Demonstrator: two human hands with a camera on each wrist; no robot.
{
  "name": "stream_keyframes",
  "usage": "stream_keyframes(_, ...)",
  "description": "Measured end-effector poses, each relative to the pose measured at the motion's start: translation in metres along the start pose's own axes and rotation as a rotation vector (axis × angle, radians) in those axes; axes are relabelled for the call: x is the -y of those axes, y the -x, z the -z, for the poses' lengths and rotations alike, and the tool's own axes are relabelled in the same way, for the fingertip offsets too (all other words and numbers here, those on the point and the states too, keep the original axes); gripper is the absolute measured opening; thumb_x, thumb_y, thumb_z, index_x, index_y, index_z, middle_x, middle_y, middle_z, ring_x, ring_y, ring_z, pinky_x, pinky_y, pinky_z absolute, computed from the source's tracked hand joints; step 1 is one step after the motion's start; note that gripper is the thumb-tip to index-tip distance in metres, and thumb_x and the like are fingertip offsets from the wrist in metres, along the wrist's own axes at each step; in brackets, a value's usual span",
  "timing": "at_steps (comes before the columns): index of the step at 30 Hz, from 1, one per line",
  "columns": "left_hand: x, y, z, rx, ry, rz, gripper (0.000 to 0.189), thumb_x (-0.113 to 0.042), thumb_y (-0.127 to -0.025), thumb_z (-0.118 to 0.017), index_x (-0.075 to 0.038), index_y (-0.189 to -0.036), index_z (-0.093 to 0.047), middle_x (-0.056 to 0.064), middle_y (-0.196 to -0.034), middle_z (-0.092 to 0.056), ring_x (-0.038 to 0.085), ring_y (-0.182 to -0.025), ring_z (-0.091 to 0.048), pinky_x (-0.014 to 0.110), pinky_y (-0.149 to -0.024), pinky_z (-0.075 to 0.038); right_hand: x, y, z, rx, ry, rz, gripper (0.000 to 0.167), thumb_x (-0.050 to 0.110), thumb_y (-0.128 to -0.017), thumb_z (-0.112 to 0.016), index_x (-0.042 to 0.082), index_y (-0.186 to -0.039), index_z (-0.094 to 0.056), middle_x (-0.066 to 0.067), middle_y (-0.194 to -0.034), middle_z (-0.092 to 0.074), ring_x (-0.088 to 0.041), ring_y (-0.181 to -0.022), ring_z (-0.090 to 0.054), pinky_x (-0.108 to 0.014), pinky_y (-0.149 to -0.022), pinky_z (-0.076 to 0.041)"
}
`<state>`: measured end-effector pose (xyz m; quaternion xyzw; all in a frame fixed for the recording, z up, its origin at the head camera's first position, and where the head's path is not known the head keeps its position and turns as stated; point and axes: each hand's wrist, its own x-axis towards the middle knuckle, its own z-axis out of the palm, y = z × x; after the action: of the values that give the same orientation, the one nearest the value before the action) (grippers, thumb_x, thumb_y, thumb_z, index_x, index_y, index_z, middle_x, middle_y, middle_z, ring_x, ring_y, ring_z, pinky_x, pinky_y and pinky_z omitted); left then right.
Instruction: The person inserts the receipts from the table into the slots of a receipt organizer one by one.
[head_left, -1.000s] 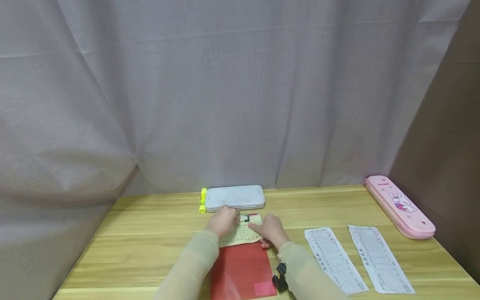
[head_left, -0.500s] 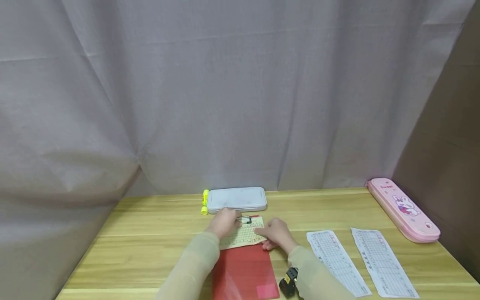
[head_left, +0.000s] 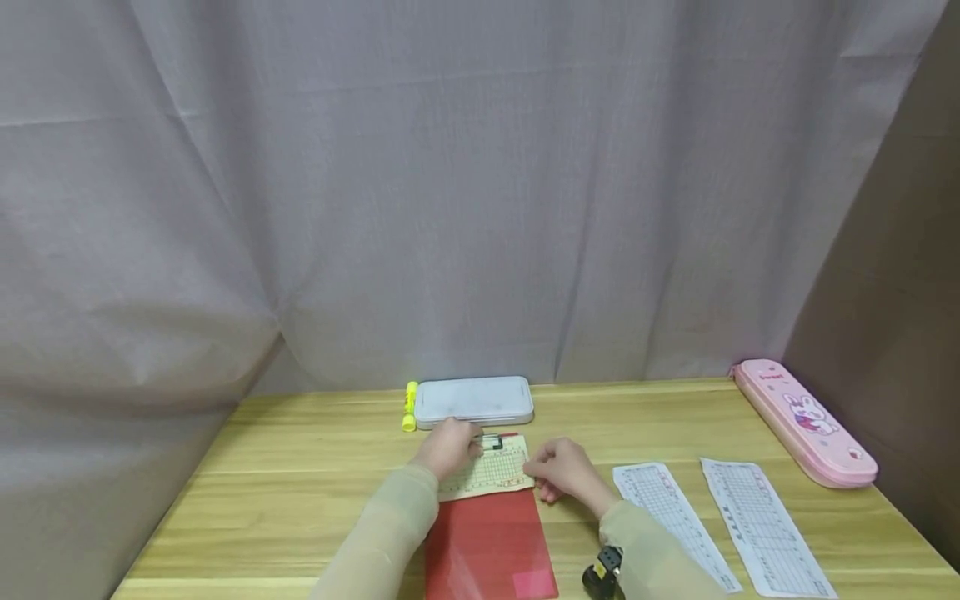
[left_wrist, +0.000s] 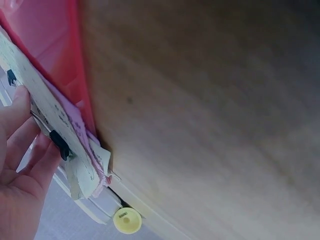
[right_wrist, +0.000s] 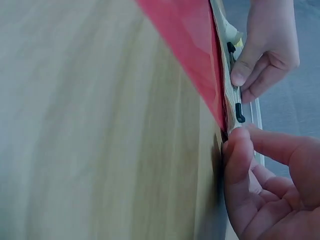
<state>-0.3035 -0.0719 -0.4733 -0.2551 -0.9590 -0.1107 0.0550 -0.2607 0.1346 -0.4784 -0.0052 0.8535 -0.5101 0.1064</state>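
Observation:
A red clipboard point(head_left: 487, 542) lies on the table, with printed yellowish paper slips point(head_left: 491, 471) across its upper part. In the left wrist view its metal clip with black ends point(left_wrist: 60, 142) sits over the slips' top edge, and pinkish sheets show beneath them. My left hand point(head_left: 447, 447) grips this clip at the top left, thumb on the metal, fingers behind. At the slips' right edge my right hand point(head_left: 566, 471) pinches the paper between thumb and index finger. The right wrist view shows those fingertips point(right_wrist: 240, 137) just beside the clip's black end; the exact paper layer is hidden.
Behind the clipboard stand a white case point(head_left: 474, 400) and a yellow glue stick point(head_left: 409, 406). Two printed white slips point(head_left: 675, 521) lie to the right. A pink pencil case point(head_left: 806, 421) is at the far right. A grey curtain point(head_left: 480, 192) hangs at the back.
My right hand has shifted outward from the face of the slips to their right edge, its thumb drawn back off the paper. The left hand stays at the clip.

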Motion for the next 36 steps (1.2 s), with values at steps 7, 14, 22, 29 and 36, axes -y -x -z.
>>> stream_keyframes(7,-0.001,0.0,0.0,0.035,-0.007,0.019,0.021,-0.021,-0.082,-0.074,-0.011,-0.101,-0.072,0.002,-0.097,-0.072,0.017,-0.093,-0.067,0.03,-0.084,-0.054,-0.003,0.007,0.02,0.015,0.074,0.152,0.012,0.007,-0.082,-0.068,-0.003,-0.088,-0.066,-0.007,-0.061,-0.062,-0.01,-0.042,-0.054,-0.028,-0.043,-0.052)
stream_keyframes(14,0.0,-0.001,0.0,0.025,-0.002,0.016,0.021,-0.02,-0.083,-0.073,-0.011,-0.101,-0.073,0.002,-0.097,-0.072,0.017,-0.093,-0.067,0.03,-0.084,-0.054,-0.012,0.013,0.047,-0.007,0.125,0.191,0.019,0.008,-0.084,-0.068,-0.005,-0.098,-0.065,-0.007,-0.065,-0.064,-0.012,-0.045,-0.054,-0.029,-0.043,-0.052)
stream_keyframes(22,0.001,-0.002,0.0,0.018,0.014,-0.007,0.022,-0.018,-0.081,-0.074,-0.009,-0.101,-0.073,0.002,-0.097,-0.072,0.017,-0.093,-0.067,0.03,-0.083,-0.053,-0.028,0.022,0.077,-0.065,0.204,0.147,0.031,0.009,-0.084,-0.069,-0.005,-0.11,-0.063,-0.005,-0.076,-0.061,-0.015,-0.053,-0.057,-0.028,-0.046,-0.051)
stream_keyframes(29,0.001,-0.001,0.001,0.02,0.024,-0.002,0.021,-0.018,-0.082,-0.074,-0.009,-0.101,-0.073,0.002,-0.096,-0.073,0.017,-0.093,-0.067,0.03,-0.083,-0.053,-0.041,0.028,0.099,-0.086,0.322,0.192,0.038,0.012,-0.082,-0.072,-0.005,-0.114,-0.062,-0.006,-0.087,-0.064,-0.016,-0.066,-0.06,-0.027,-0.052,-0.051)
stream_keyframes(36,0.002,-0.001,0.002,0.03,0.035,0.011,0.022,-0.019,-0.082,-0.074,-0.01,-0.102,-0.073,0.001,-0.097,-0.072,0.016,-0.094,-0.067,0.03,-0.083,-0.054,-0.053,0.033,0.117,-0.093,0.546,0.253,0.046,0.014,-0.077,-0.076,-0.008,-0.114,-0.062,-0.021,-0.107,-0.065,-0.04,-0.102,-0.06,-0.054,-0.088,-0.048)
